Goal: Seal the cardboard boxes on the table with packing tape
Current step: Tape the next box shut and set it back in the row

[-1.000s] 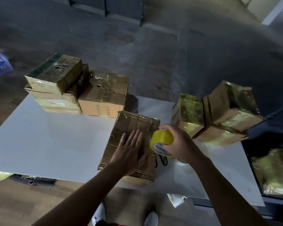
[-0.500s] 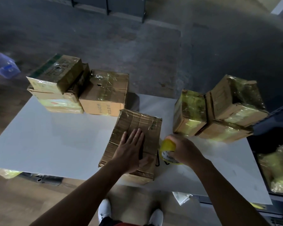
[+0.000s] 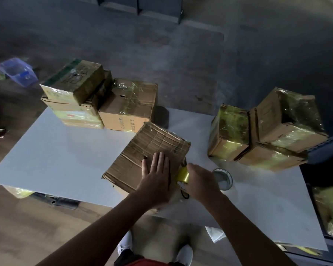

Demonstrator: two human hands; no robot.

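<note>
Because your left hand point(image 3: 156, 175) lies flat, fingers straight, on the worn cardboard box point(image 3: 142, 148) at the near edge of the table point(image 3: 65, 162), the box is likely pinned while your right hand point(image 3: 202, 182) grips the yellow tape roll point(image 3: 183, 176) against its right side.

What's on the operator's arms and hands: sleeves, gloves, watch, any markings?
Nothing is worn on them. The left hand and right hand are ungloved, with no ring, watch or band visible. The left forearm and right forearm are bare down to the frame edge, so no sleeves show. No cables, tags or markings.
</note>
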